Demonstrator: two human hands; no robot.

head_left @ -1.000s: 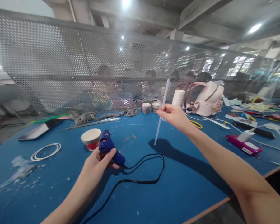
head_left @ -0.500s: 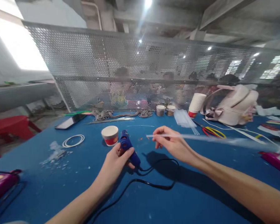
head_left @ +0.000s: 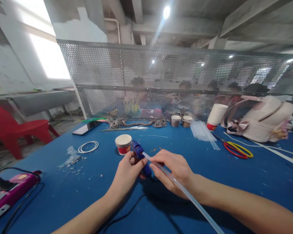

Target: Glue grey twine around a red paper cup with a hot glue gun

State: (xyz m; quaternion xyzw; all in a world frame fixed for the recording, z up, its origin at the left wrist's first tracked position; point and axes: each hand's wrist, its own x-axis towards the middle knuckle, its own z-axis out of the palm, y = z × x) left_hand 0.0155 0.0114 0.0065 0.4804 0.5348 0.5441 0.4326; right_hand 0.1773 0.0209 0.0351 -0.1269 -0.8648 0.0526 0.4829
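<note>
My left hand (head_left: 128,169) is wrapped round a blue glue gun (head_left: 138,149), its black cord trailing down over the blue table. Between the thumb and fingers of my right hand (head_left: 174,169) is a long translucent glue stick (head_left: 185,191). The stick's tip meets the back part of the glue gun; whether it is inside the opening I cannot tell. Just left of the gun stands a white and red paper cup (head_left: 123,144). Part of the gun's handle is hidden by my fingers.
Scissors (head_left: 236,149), glue sticks in a bundle (head_left: 202,131), stacked paper cups (head_left: 216,117) and a pale backpack (head_left: 263,117) lie right. At left are a white cord coil (head_left: 88,147), a phone (head_left: 86,127) and a purple power strip (head_left: 17,191). A perforated metal screen (head_left: 146,71) stands behind.
My right hand has moved left and down, bringing the glue stick's tip to the gun. The stick now slants toward me instead of lying level. The view has shifted left.
</note>
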